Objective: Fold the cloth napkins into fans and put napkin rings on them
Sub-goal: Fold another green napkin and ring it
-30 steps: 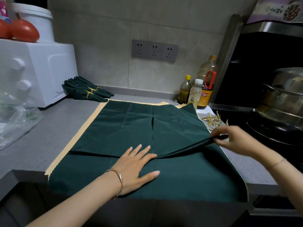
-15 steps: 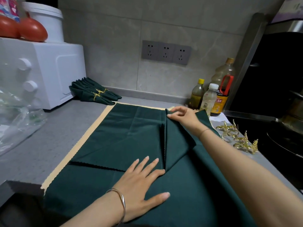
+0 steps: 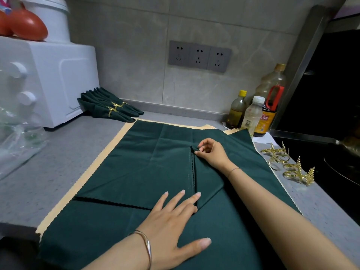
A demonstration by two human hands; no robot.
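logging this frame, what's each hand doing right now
Left hand: open, flat on the green napkin.
Right hand: pinching the napkin's folded corner.

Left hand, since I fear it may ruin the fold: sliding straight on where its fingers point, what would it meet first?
Probably the folded flap, lying at the fingertips of the left hand.
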